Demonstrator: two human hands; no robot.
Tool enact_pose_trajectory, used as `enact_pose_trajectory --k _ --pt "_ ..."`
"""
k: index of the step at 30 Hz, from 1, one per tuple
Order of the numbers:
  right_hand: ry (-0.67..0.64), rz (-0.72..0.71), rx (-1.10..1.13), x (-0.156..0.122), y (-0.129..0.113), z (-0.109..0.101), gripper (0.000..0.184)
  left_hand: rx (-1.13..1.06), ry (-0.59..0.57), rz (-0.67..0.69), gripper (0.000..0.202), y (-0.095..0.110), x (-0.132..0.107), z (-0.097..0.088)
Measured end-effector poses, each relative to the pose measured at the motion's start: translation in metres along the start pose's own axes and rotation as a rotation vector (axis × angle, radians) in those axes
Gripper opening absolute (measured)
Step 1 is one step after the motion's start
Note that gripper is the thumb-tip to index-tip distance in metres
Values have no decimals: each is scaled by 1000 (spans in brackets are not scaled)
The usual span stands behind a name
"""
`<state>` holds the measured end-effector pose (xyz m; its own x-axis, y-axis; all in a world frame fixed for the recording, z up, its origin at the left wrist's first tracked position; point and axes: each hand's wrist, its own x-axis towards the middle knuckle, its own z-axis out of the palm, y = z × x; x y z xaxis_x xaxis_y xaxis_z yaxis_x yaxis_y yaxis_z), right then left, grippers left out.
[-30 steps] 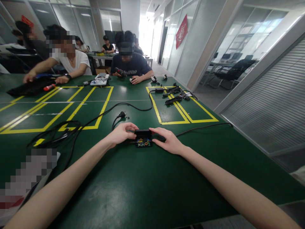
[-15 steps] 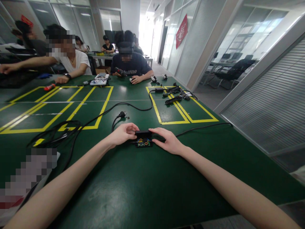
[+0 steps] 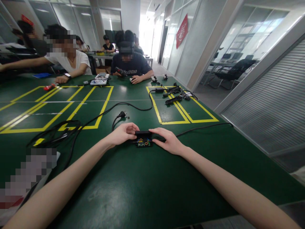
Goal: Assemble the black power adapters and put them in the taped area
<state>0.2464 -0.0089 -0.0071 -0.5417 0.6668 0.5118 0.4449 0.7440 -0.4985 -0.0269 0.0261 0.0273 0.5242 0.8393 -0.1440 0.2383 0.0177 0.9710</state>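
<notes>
Open black case (image 3: 143, 134) on the green table (image 3: 143, 187), gripped at both ends.
Within the case is a circuit board (image 3: 144, 143); the left hand (image 3: 123, 133) grasps the case's left end, the right hand (image 3: 169, 140) its right end. Beyond and left of the case lies a plug (image 3: 122, 114).

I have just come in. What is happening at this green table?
The person's left hand and right hand hold a black cover by its ends. A circuit board shows, exposed, on its near side; the cover is not closed over it. A plug lies on the table beyond the left hand. Across the table, a co-worker in a dark shirt holds a dark tool.
</notes>
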Motion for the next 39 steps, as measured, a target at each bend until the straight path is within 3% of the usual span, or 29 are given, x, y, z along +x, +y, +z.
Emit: enact_pose_trajectory --k 20,29,39 --pt "8 -69 -25 1 -3 -1 36 24 -97 -6 32 8 -5 -1" --pt "18 -192 -70 2 -6 -1 29 69 -53 4 28 12 -5 3" --pt "-7 -221 -44 4 -11 -3 30 108 -78 40 24 7 -5 4"
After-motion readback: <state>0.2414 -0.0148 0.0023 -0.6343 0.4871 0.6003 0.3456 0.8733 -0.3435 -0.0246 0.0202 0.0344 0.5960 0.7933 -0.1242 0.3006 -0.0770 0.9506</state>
